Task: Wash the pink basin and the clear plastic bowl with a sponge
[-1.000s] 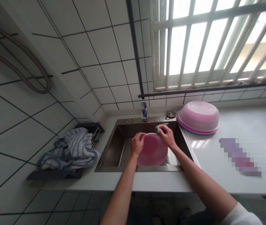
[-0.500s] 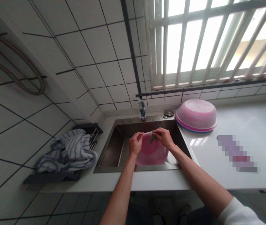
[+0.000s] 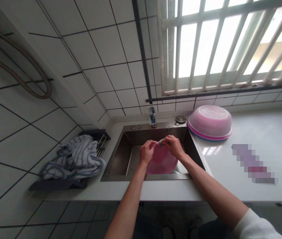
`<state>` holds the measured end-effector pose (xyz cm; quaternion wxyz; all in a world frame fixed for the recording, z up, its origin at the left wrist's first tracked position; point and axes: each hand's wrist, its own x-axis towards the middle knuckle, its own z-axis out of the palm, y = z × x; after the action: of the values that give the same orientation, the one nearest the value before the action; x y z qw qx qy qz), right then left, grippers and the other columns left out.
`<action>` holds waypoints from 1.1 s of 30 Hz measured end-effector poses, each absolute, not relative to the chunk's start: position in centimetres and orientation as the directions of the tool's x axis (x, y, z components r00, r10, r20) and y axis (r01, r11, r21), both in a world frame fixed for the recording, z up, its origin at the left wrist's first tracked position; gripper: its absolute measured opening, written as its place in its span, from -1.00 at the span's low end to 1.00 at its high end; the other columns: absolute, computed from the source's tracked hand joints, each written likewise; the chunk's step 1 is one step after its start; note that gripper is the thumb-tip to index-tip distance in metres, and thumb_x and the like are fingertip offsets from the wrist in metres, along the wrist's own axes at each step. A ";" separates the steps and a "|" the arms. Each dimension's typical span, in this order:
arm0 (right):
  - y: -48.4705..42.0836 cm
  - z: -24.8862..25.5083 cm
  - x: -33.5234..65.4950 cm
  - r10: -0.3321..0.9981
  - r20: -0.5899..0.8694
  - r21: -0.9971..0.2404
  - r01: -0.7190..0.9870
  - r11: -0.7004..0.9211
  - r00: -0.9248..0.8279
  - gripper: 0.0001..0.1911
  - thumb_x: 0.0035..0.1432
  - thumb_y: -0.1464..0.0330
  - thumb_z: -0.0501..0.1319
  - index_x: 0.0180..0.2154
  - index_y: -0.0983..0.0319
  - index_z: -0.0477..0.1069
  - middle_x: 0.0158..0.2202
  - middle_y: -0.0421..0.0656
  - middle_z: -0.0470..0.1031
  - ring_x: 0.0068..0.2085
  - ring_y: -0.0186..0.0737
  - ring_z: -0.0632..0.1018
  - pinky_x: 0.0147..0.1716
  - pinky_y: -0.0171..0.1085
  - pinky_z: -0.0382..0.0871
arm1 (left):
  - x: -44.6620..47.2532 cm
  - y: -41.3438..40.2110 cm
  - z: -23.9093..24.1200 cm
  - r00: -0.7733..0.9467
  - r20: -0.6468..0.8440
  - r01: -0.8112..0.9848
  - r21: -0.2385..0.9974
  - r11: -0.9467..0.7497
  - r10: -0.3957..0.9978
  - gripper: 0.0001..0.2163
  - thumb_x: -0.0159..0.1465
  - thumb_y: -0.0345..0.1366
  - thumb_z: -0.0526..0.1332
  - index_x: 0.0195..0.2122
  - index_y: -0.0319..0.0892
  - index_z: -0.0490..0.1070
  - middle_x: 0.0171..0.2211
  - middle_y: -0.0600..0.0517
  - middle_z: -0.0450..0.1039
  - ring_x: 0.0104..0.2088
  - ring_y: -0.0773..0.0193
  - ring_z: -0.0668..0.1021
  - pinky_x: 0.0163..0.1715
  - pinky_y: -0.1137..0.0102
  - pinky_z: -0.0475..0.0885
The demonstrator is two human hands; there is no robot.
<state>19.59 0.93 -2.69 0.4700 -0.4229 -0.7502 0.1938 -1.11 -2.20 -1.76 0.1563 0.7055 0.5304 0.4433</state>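
Note:
A pink plastic basin (image 3: 161, 161) is tilted up inside the steel sink (image 3: 118, 156), its opening towards me. My left hand (image 3: 147, 152) pinches the upper rim of the basin. Close beside it, my right hand (image 3: 173, 145) is closed on a small grey-green cloth (image 3: 161, 142), which is folded over the same rim. Most of the cloth is hidden by the fingers. Behind both hands the faucet (image 3: 152, 116) stands at the back of the sink.
A pink strainer (image 3: 209, 121) lies upside down on stacked basins on the right counter. A striped towel (image 3: 75, 157) rests on a dark rack (image 3: 57, 185) at left. A drain cover (image 3: 180, 119) sits behind the sink. A pixelated item (image 3: 254, 162) lies on the counter.
The hanging end of the cloth has been drawn up into my right hand at the rim. My left hand has shifted slightly right along the rim. The view has moved a little.

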 end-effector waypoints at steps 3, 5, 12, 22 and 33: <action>0.6 -2.4 18.8 0.788 0.566 -0.649 0.459 0.607 -0.243 -0.91 0.31 0.37 0.33 -0.26 0.13 0.63 -0.21 -0.12 0.60 -0.15 -0.12 0.56 -0.13 -0.22 0.41 | -1.0 -2.2 -1.7 0.079 0.440 0.586 0.705 -0.399 0.894 -0.88 0.38 -0.36 0.25 -0.16 -0.02 0.58 -0.18 0.01 0.64 -0.15 0.20 0.68 -0.11 0.34 0.58; 0.9 -2.4 19.3 0.804 0.559 -0.668 0.463 0.582 -0.204 -0.89 0.32 0.37 0.31 -0.26 0.14 0.63 -0.21 -0.12 0.60 -0.16 -0.13 0.57 -0.13 -0.22 0.42 | -1.4 -2.1 -1.7 0.014 0.460 0.576 0.722 -0.383 0.888 -0.89 0.37 -0.36 0.27 -0.14 -0.04 0.57 -0.16 0.01 0.65 -0.13 0.19 0.68 -0.08 0.32 0.58; 1.0 -2.4 19.8 0.816 0.551 -0.672 0.485 0.559 -0.176 -0.83 0.34 0.35 0.26 -0.34 0.15 0.57 -0.25 -0.14 0.58 -0.21 -0.16 0.56 -0.19 -0.25 0.41 | -1.2 -2.0 -1.7 0.001 0.477 0.603 0.701 -0.381 0.879 -0.88 0.36 -0.36 0.28 -0.14 -0.02 0.57 -0.15 0.02 0.65 -0.14 0.19 0.68 -0.08 0.32 0.58; 1.5 -2.2 20.9 0.826 0.556 -0.704 0.475 0.528 -0.094 -0.80 0.31 0.43 0.21 -0.10 0.13 0.58 -0.11 -0.12 0.58 -0.09 -0.13 0.59 -0.05 -0.21 0.43 | -2.5 -1.6 -1.7 -0.216 0.506 0.532 0.778 -0.334 0.835 -0.90 0.35 -0.32 0.25 -0.13 -0.08 0.52 -0.18 0.00 0.63 -0.17 0.20 0.66 -0.08 0.33 0.57; 1.2 -2.1 20.6 0.812 0.562 -0.662 0.504 0.555 -0.157 -0.69 0.33 0.43 0.17 -0.07 0.10 0.67 -0.10 -0.08 0.58 -0.09 -0.10 0.58 -0.06 -0.20 0.46 | -2.1 -1.6 -2.1 -0.001 0.483 0.603 0.699 -0.385 0.876 -0.79 0.32 -0.39 0.25 -0.06 -0.05 0.58 -0.13 0.00 0.64 -0.17 0.21 0.66 -0.14 0.33 0.58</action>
<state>20.57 1.16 -2.12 0.4747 -0.4427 -0.7432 0.1624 -2.05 -1.62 -2.08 0.1472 0.6914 0.5347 0.4631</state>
